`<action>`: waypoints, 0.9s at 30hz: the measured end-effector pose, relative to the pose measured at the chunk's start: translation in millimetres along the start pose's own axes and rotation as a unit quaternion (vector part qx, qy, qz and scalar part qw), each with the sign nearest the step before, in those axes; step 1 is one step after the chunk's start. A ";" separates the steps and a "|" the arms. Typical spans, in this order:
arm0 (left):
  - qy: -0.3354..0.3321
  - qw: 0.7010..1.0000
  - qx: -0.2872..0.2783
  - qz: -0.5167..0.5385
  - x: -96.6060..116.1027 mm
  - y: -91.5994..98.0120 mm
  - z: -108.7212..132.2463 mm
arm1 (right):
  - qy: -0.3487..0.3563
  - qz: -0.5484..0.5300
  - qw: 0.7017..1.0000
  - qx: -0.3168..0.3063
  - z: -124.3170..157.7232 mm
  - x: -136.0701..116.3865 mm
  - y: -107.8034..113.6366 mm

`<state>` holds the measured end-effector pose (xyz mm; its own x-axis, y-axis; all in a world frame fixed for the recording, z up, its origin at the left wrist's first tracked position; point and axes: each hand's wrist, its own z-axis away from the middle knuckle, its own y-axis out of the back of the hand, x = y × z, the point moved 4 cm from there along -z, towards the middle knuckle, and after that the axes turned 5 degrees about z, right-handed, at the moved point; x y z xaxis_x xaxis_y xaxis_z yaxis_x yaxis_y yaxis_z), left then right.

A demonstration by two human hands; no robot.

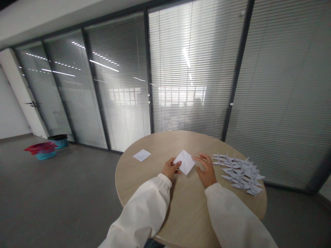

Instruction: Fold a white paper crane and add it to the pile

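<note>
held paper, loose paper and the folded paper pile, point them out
Held paper (186,162): head view, near the middle of its face.
Loose paper (142,155): head view, middle of its top.
Folded paper pile (242,173): head view, pieces mid-pile.

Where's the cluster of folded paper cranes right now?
In the head view, the crane cluster sits on the table's right side, just right of the right hand.

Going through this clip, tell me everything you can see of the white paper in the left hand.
The white paper looks thin, crisp and folded, roughly square and turned like a diamond. A crease or flap edge runs down its middle. The left hand pinches its left side, thumb on top; the right hand is at its right corner, contact unclear. It is over the round wooden-looking table.
</note>
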<state>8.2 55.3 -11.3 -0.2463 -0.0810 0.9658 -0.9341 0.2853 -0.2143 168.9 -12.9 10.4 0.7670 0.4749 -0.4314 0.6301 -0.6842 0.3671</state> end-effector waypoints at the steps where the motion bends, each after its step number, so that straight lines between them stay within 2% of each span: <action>1: 0.004 1.000 0.007 0.008 -0.4 0.7 -0.2 | 0.024 0.012 1.000 -0.014 0.2 -3.1 -2.0; 4: 0.016 0.999 0.006 0.034 -2.4 1.0 -1.1 | 0.065 0.035 0.995 -0.061 0.7 -7.5 -9.4; 8: 0.031 0.999 -0.018 0.040 -3.5 -1.4 -1.0 | 0.056 -0.008 0.995 -0.077 1.0 -5.5 -12.5; 10: 0.023 0.999 -0.011 0.037 -1.1 -1.7 0.7 | 0.008 -0.046 0.997 -0.064 1.1 -2.1 -10.4; 13: 0.005 0.999 -0.008 0.036 4.2 -4.2 5.2 | -0.124 -0.119 0.984 -0.045 2.8 7.0 -8.1; 16: 0.009 0.996 -0.078 0.049 5.7 -13.8 10.0 | -0.211 -0.212 0.953 -0.045 4.7 13.0 -10.4; 20: 0.055 0.987 -0.150 0.019 -3.5 -21.9 11.7 | -0.227 -0.255 0.939 -0.044 4.0 12.7 -11.7; 24: 0.090 0.986 -0.137 -0.014 -13.4 -17.2 8.2 | -0.223 -0.248 0.942 -0.039 3.9 9.7 -9.5; 27: 0.106 0.982 -0.154 -0.003 -13.6 -17.2 9.3 | -0.226 -0.254 0.939 -0.048 4.4 9.8 -10.2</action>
<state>25.2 42.6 -22.1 -0.1517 0.1088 0.9824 -0.8042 0.5643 -0.1867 169.5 -3.6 -1.2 0.2484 0.4278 -0.8691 0.9255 -0.3697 0.0825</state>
